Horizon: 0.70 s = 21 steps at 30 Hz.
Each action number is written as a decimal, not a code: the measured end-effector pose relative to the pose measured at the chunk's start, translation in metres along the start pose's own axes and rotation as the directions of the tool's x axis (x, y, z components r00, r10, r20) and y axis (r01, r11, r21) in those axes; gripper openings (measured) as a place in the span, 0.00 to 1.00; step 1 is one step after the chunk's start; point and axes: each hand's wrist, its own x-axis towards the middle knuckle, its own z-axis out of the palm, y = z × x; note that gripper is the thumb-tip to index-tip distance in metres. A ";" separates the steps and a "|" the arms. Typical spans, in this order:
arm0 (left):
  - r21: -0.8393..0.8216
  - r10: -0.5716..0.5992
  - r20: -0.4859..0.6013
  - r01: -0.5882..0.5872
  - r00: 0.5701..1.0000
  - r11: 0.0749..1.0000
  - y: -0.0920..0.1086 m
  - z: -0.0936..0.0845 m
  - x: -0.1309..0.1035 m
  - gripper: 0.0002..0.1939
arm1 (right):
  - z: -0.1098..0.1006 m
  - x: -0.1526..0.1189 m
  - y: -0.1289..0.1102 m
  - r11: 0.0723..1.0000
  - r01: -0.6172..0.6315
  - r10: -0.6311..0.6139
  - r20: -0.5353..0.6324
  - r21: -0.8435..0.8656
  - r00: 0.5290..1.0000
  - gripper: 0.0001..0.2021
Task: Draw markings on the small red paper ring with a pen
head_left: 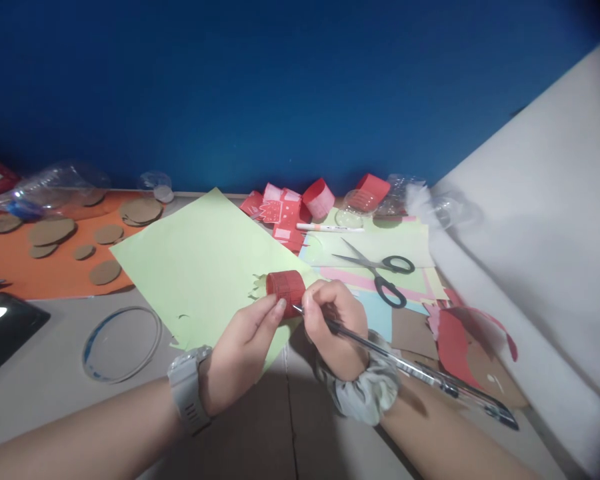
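My left hand (253,337) pinches the lower left edge of a small red paper cylinder (291,283), which has drawn lines on its side. Light green cut paper leaves (258,287) stick out from its left end. In my right hand (337,327) is a black-tipped clear pen (410,365), its point touching or almost touching the cylinder's lower edge. Under the cylinder lies a large light green sheet (200,247) with a ragged cut at its lower corner. Black-handled scissors (373,263) rest open to the right, above my right hand.
Cardboard discs (53,231) lie on orange paper (10,260) at left, by a plastic bottle (60,187). A clear ring (123,345) and a dark phone-like object (10,327) are nearer. Red paper rings (319,198) and a white marker (330,227) sit by the blue wall (290,93).
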 end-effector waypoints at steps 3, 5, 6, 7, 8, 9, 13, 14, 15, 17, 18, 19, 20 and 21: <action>0.019 0.006 -0.012 -0.006 1.000 1.000 -0.002 0.000 0.000 0.16 | 0.000 -0.001 0.001 1.000 -0.010 0.010 0.003 -0.006 1.000 0.09; 0.035 0.009 -0.012 -0.009 1.000 0.999 -0.002 0.000 0.000 0.15 | 0.000 -0.001 0.001 1.000 -0.017 0.017 0.002 -0.002 1.000 0.09; 0.043 0.010 -0.011 -0.009 1.000 0.999 -0.001 0.000 0.000 0.15 | 0.000 -0.001 0.001 1.000 -0.020 0.020 0.004 -0.001 1.000 0.09; 0.050 0.010 -0.012 -0.009 1.000 0.999 -0.001 0.000 0.000 0.15 | 0.000 -0.001 0.002 1.000 -0.021 0.021 0.006 -0.002 1.000 0.09; 0.055 0.009 -0.012 -0.009 1.000 0.998 0.000 0.000 0.000 0.15 | 0.000 -0.001 0.001 1.000 -0.019 0.019 0.006 -0.008 1.000 0.09; 0.057 0.011 -0.015 -0.010 1.000 0.998 0.000 0.000 0.000 0.15 | 0.000 -0.001 0.001 1.000 -0.015 0.015 0.007 -0.017 1.000 0.09; 0.052 0.009 -0.012 -0.008 1.000 0.999 0.001 0.000 0.001 0.15 | 0.000 0.001 0.000 0.999 0.002 -0.002 0.019 -0.039 1.000 0.09; 0.052 0.006 -0.010 -0.005 1.000 0.999 0.001 0.000 0.001 0.15 | -0.001 0.001 0.000 0.999 0.008 -0.007 0.028 -0.033 1.000 0.10; 0.054 0.003 -0.009 -0.002 1.000 0.999 0.001 0.000 0.001 0.15 | -0.001 0.002 -0.001 1.000 0.012 -0.012 0.037 -0.022 0.999 0.10; 0.055 0.007 -0.010 -0.006 1.000 0.998 0.000 0.000 0.002 0.15 | 0.000 0.002 0.000 1.000 0.004 -0.004 0.037 0.007 0.999 0.11; 0.052 0.010 -0.011 -0.010 1.000 0.999 0.000 0.000 0.002 0.15 | 0.000 0.001 0.000 1.000 -0.011 0.011 0.031 0.018 0.999 0.11; 0.051 0.013 -0.013 -0.013 1.000 0.999 0.000 0.000 0.002 0.15 | 0.000 0.001 0.000 0.999 -0.028 0.027 0.023 0.026 0.999 0.10; 0.050 0.016 -0.014 -0.015 1.000 0.999 0.000 0.000 0.002 0.15 | 0.000 0.000 0.001 0.999 -0.041 0.041 0.016 0.027 0.999 0.10; 0.052 0.015 -0.015 -0.014 1.000 0.999 0.000 0.000 0.002 0.15 | 0.001 0.000 0.001 0.999 -0.049 0.048 0.010 0.021 0.999 0.10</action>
